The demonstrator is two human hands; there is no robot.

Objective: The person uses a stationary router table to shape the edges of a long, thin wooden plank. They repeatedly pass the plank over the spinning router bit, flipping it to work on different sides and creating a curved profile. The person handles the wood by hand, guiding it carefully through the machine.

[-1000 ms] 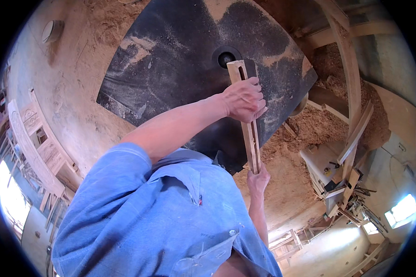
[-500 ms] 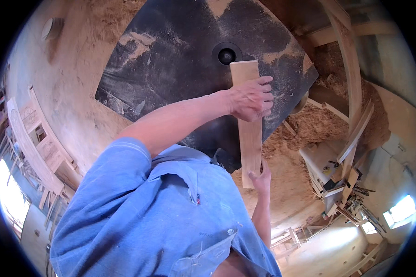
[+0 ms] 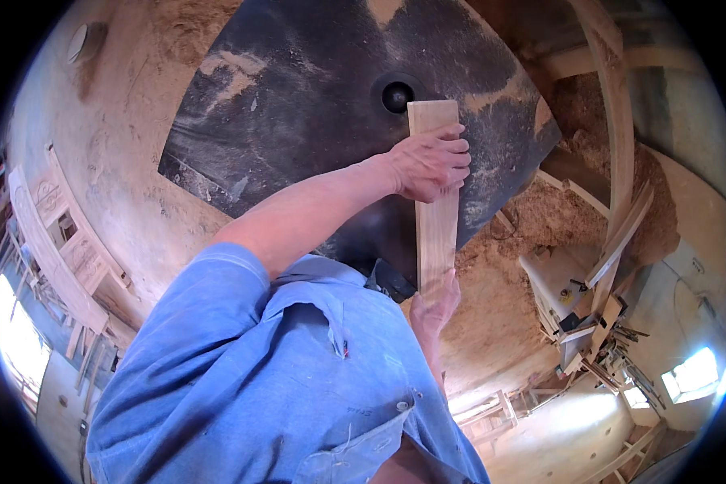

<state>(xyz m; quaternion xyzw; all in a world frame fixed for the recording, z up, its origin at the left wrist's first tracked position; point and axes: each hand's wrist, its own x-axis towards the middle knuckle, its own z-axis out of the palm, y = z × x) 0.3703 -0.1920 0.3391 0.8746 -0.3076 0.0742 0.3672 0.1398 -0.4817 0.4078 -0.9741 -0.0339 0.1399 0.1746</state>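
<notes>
one wooden board is gripped by left hand and right hand over a black tabletop.

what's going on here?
A person in a blue shirt is handling a flat wooden board over a dark, dusty tabletop. The left hand grips it toward the far end; the right hand holds the near end. The far end sits right by a round black fitting in the tabletop; whether they touch is hard to tell. Patches of sawdust lie on the surface.
</notes>
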